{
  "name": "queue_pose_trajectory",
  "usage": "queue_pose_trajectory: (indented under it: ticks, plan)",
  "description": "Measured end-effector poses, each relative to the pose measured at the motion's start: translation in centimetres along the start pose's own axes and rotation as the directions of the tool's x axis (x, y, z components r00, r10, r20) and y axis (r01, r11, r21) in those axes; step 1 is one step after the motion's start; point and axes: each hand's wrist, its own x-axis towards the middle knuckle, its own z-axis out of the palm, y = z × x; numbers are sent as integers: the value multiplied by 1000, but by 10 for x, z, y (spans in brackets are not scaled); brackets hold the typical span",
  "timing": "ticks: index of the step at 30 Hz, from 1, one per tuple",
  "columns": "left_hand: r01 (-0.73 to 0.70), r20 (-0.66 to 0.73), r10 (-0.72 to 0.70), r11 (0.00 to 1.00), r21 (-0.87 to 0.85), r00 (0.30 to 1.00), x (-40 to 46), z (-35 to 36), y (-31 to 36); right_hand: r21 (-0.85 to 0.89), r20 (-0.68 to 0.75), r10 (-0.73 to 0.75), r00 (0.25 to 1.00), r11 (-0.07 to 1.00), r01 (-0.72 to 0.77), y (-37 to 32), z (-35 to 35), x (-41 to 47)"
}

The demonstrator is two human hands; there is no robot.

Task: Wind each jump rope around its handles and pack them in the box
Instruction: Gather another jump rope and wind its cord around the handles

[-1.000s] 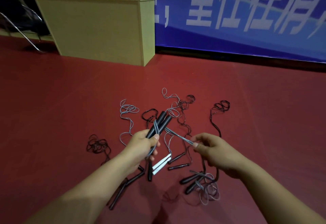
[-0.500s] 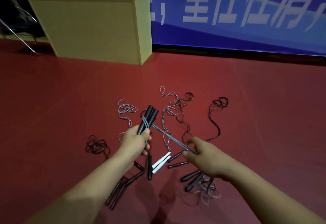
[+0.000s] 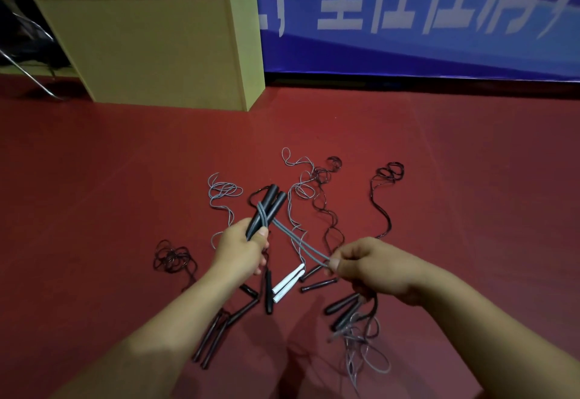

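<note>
Above the red floor [image 3: 125,178], paired dark handles [image 3: 270,207] are gripped by the left hand [image 3: 241,249], pointing up-right; grey rope [image 3: 298,244] is pinched taut by the right hand [image 3: 367,268].

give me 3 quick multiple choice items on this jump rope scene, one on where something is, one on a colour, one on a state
1. Where does the pair of white handles lie?
A. on the red floor between the two hands
B. on top of the wooden box
C. in the right hand

2. What colour is the cord stretched between the hands?
A. yellow
B. grey
C. green

3. What is the left hand doing?
A. resting flat on the floor
B. hanging open and idle
C. gripping two dark handles held together

Answers:
1. A: the white pair rests on the floor, below and between the hands.
2. B: the taut cord running to the right hand is grey.
3. C: its fingers curl round the dark handles, with cord already crossing them.
</note>
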Motion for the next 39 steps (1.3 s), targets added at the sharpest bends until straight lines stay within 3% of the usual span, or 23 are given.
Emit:
queue_pose_trajectory:
  ticks: [2,4,7,9,12,14,17,22,25,28,30,32,34,39]
  plan:
    - [-24,66,15,991,133,998,0,1,-6,135,123,-49,991,990,32,-6,-1,-5]
    - [-80,161,28,942,326,987,0,1,-10,218,156,-101,983,974,65,-11,-3,-10]
    - [-199,308,21,804,560,951,-4,5,-9,334,113,-162,980,935,116,-14,-3,-11]
    - [-296,445,4,752,589,896,-11,11,-4,386,37,-164,986,912,137,-12,-3,-8]
    - [-434,662,-1,755,492,750,-21,18,2,395,-78,-116,990,909,137,-6,-5,-1]
    - [-476,736,11,769,426,677,-25,19,8,334,-146,-76,986,935,122,-3,-6,3]
    - [-496,792,36,797,345,609,-26,19,12,184,-282,-19,959,980,74,4,-10,6]
    - [-522,830,61,802,290,555,-28,16,13,-76,-428,-96,899,995,70,13,-20,8]
    - [-478,835,82,848,229,545,-27,14,13,30,-464,-113,879,989,144,18,-19,10]
    - [-236,847,104,971,26,522,-28,8,12,66,-459,-150,875,977,202,17,-18,11]
    - [-86,815,177,984,-156,551,-27,2,12,84,-369,-148,917,978,192,14,-16,9]
    - [65,752,200,950,-307,628,-24,1,10,88,-209,-130,969,985,151,14,-11,6]
    - [179,685,147,907,-382,714,-22,1,8,56,-80,-112,990,992,117,14,-8,6]
    - [324,507,-84,854,-407,858,-9,4,1,17,-32,-87,996,996,88,14,-7,8]
